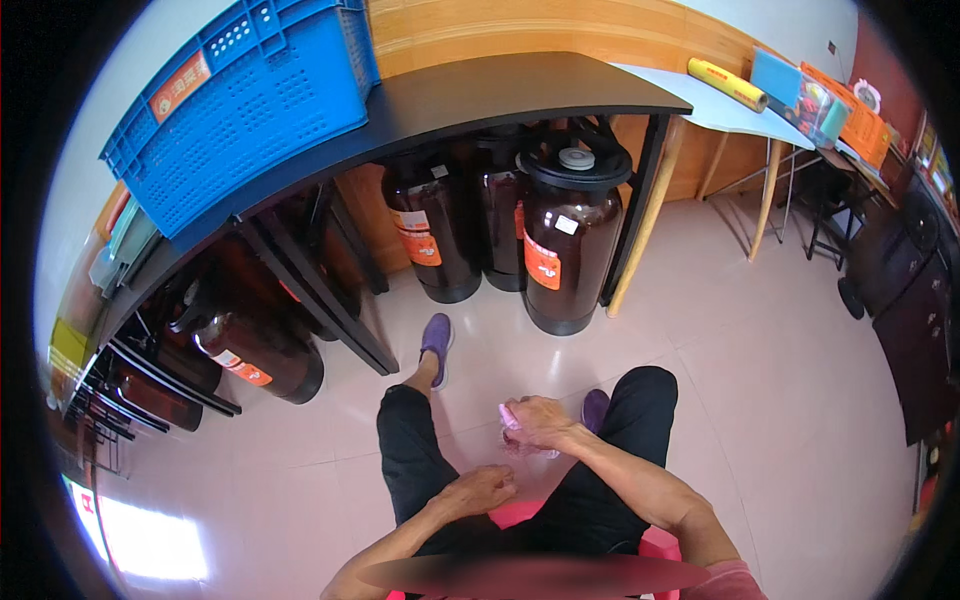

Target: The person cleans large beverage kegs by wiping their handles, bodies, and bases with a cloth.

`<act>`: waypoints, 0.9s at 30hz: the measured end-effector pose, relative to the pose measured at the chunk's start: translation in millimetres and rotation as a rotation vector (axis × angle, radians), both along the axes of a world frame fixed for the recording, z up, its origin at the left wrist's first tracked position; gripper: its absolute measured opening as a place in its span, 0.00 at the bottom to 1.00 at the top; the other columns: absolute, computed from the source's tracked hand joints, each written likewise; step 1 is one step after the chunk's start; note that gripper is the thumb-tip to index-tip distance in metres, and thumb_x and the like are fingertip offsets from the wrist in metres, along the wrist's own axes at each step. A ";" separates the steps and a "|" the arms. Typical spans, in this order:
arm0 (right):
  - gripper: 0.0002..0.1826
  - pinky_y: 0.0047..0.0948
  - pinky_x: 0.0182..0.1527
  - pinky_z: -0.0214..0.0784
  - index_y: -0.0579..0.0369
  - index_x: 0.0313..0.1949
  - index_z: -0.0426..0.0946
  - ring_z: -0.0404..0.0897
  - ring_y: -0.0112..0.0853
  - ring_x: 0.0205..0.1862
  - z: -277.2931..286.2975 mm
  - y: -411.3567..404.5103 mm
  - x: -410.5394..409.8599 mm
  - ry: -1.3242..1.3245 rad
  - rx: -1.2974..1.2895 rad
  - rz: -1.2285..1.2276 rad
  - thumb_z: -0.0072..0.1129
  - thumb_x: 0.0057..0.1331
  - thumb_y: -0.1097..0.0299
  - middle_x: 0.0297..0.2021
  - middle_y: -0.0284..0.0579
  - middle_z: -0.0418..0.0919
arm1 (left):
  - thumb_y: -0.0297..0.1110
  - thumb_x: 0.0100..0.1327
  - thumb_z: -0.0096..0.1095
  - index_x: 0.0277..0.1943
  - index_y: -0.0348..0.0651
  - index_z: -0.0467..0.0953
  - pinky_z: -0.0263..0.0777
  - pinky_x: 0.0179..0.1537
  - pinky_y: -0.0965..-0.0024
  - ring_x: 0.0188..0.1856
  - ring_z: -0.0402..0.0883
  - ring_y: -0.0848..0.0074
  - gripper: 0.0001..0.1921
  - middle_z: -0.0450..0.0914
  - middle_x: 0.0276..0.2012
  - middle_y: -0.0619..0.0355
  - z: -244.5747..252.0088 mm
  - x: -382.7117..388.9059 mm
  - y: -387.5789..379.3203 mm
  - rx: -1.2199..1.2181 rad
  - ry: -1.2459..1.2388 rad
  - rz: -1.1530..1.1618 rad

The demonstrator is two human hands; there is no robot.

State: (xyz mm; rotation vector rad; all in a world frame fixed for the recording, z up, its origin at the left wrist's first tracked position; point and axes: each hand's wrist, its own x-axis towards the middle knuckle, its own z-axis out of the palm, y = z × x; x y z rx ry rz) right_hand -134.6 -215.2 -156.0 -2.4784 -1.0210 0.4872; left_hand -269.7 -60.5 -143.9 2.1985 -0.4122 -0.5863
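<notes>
Between my knees, my right hand (536,424) is closed around a crumpled pink cloth (510,417), parts of which stick out at the left and below. My left hand (484,487) is lower and to the left, by my left thigh; its fingers are curled and I see nothing in them, though the palm side is hidden. The two hands are apart. Under me a pink plastic stool (517,512) shows between my thighs. In front, a large dark brown keg (574,255) with a black handled top stands upright on the floor.
More brown kegs (435,232) stand under a black table (517,82). A blue plastic crate (262,112) sits on it. Right of it, a pale table (675,97) holds a yellow roll (727,85) and an orange basket (862,124). A black table leg (322,292) slants down on the left.
</notes>
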 end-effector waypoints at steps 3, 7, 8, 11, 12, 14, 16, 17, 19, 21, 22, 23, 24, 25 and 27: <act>0.22 0.46 0.42 0.71 0.57 0.40 0.73 0.79 0.51 0.39 1.4 0.2 -1.4 0.030 -0.004 0.023 0.59 0.52 0.55 0.35 0.56 0.79 | 0.43 0.65 0.52 0.46 0.34 0.72 0.72 0.43 0.58 0.41 0.80 0.54 0.18 0.79 0.37 0.40 -0.8 2.1 2.7 0.029 0.053 0.022; 0.21 0.46 0.42 0.71 0.57 0.41 0.73 0.79 0.51 0.39 7.1 -1.2 -4.3 0.075 -0.041 0.002 0.60 0.51 0.57 0.34 0.55 0.79 | 0.42 0.64 0.52 0.44 0.32 0.73 0.71 0.45 0.58 0.42 0.79 0.52 0.18 0.79 0.37 0.40 -4.1 1.5 -0.9 0.046 0.061 -0.019; 0.21 0.46 0.42 0.71 0.57 0.41 0.73 0.79 0.51 0.39 5.9 -2.4 -4.5 0.071 -0.042 0.018 0.61 0.51 0.57 0.33 0.55 0.79 | 0.40 0.63 0.52 0.43 0.30 0.73 0.71 0.45 0.57 0.42 0.79 0.49 0.18 0.79 0.36 0.38 -2.2 1.3 -4.0 0.012 0.111 0.006; 0.21 0.46 0.42 0.71 0.57 0.41 0.73 0.79 0.50 0.39 1.5 -7.0 -6.9 0.056 -0.030 0.026 0.62 0.50 0.58 0.33 0.55 0.78 | 0.41 0.64 0.53 0.43 0.30 0.74 0.71 0.45 0.57 0.42 0.79 0.49 0.18 0.79 0.36 0.38 -0.8 0.1 -12.3 -0.016 0.160 -0.012; 0.22 0.45 0.42 0.71 0.57 0.41 0.73 0.79 0.50 0.39 2.1 -6.3 -7.7 0.046 -0.016 0.023 0.62 0.50 0.58 0.33 0.55 0.78 | 0.41 0.64 0.53 0.43 0.30 0.74 0.71 0.45 0.57 0.42 0.79 0.49 0.18 0.79 0.36 0.38 -4.5 -1.8 -12.4 -0.017 0.161 -0.011; 0.22 0.45 0.43 0.71 0.57 0.42 0.73 0.79 0.50 0.39 3.5 -5.5 -6.1 0.058 -0.019 0.031 0.62 0.50 0.58 0.33 0.55 0.78 | 0.43 0.64 0.52 0.41 0.31 0.74 0.71 0.44 0.58 0.42 0.79 0.51 0.18 0.79 0.36 0.37 -15.4 -3.1 -12.3 -0.027 0.141 -0.026; 0.22 0.45 0.43 0.70 0.57 0.42 0.73 0.79 0.50 0.40 6.2 -1.0 -8.1 0.077 -0.021 0.065 0.62 0.50 0.58 0.34 0.55 0.78 | 0.43 0.64 0.52 0.42 0.31 0.74 0.71 0.44 0.58 0.42 0.79 0.51 0.19 0.79 0.37 0.37 -19.4 -4.4 -9.4 -0.014 0.110 -0.039; 0.22 0.45 0.44 0.70 0.57 0.42 0.72 0.79 0.50 0.40 6.8 -1.5 -8.1 0.075 -0.041 0.058 0.62 0.51 0.58 0.34 0.55 0.78 | 0.44 0.64 0.52 0.43 0.31 0.74 0.71 0.44 0.58 0.42 0.79 0.52 0.20 0.79 0.37 0.37 -20.4 -5.3 -7.5 0.001 0.075 -0.063; 0.21 0.46 0.44 0.70 0.57 0.42 0.72 0.78 0.50 0.40 5.8 -0.7 -7.8 0.076 -0.066 0.087 0.61 0.51 0.58 0.34 0.55 0.78 | 0.44 0.64 0.51 0.43 0.31 0.73 0.71 0.44 0.58 0.42 0.79 0.52 0.20 0.79 0.37 0.38 -6.6 -4.1 -7.2 -0.010 0.125 -0.018; 0.14 0.48 0.41 0.71 0.59 0.36 0.73 0.80 0.51 0.37 9.1 5.5 -11.6 0.017 0.012 0.072 0.54 0.55 0.60 0.29 0.58 0.79 | 0.45 0.64 0.50 0.43 0.31 0.73 0.71 0.43 0.57 0.41 0.79 0.52 0.20 0.79 0.37 0.38 -2.6 -3.8 -2.7 -0.021 0.175 0.059; 0.15 0.48 0.41 0.71 0.58 0.36 0.73 0.79 0.52 0.36 15.7 7.7 -10.6 0.087 -0.076 0.089 0.53 0.57 0.59 0.28 0.57 0.79 | 0.45 0.64 0.49 0.44 0.31 0.72 0.71 0.43 0.57 0.41 0.79 0.52 0.21 0.79 0.36 0.39 -9.0 -1.3 0.2 -0.015 0.187 -0.009; 0.15 0.49 0.41 0.71 0.58 0.36 0.74 0.79 0.52 0.36 27.0 11.4 -11.7 0.157 -0.165 0.124 0.51 0.59 0.58 0.28 0.56 0.79 | 0.44 0.64 0.49 0.44 0.30 0.72 0.71 0.43 0.57 0.40 0.79 0.52 0.21 0.79 0.36 0.39 -16.5 -5.9 2.0 -0.009 0.203 -0.058; 0.16 0.49 0.41 0.71 0.58 0.36 0.73 0.79 0.53 0.36 27.2 8.1 -13.8 0.089 -0.113 0.129 0.52 0.60 0.57 0.29 0.57 0.78 | 0.43 0.65 0.47 0.42 0.30 0.72 0.70 0.41 0.57 0.39 0.78 0.52 0.20 0.79 0.35 0.39 -25.4 -11.7 -1.5 -0.100 0.078 0.026; 0.16 0.49 0.42 0.71 0.57 0.37 0.73 0.79 0.54 0.36 23.0 2.6 -15.7 0.023 -0.057 0.130 0.52 0.61 0.56 0.30 0.57 0.78 | 0.42 0.65 0.46 0.40 0.30 0.72 0.70 0.40 0.56 0.37 0.78 0.53 0.19 0.78 0.34 0.40 -33.6 -15.1 -5.8 -0.183 -0.057 0.106; 0.19 0.48 0.44 0.70 0.60 0.41 0.71 0.78 0.54 0.39 28.3 -3.7 -17.9 0.027 -0.076 0.161 0.59 0.57 0.59 0.38 0.59 0.77 | 0.41 0.65 0.46 0.38 0.30 0.72 0.69 0.40 0.56 0.36 0.77 0.53 0.18 0.77 0.32 0.40 -21.4 -6.7 -1.9 -0.189 -0.065 0.104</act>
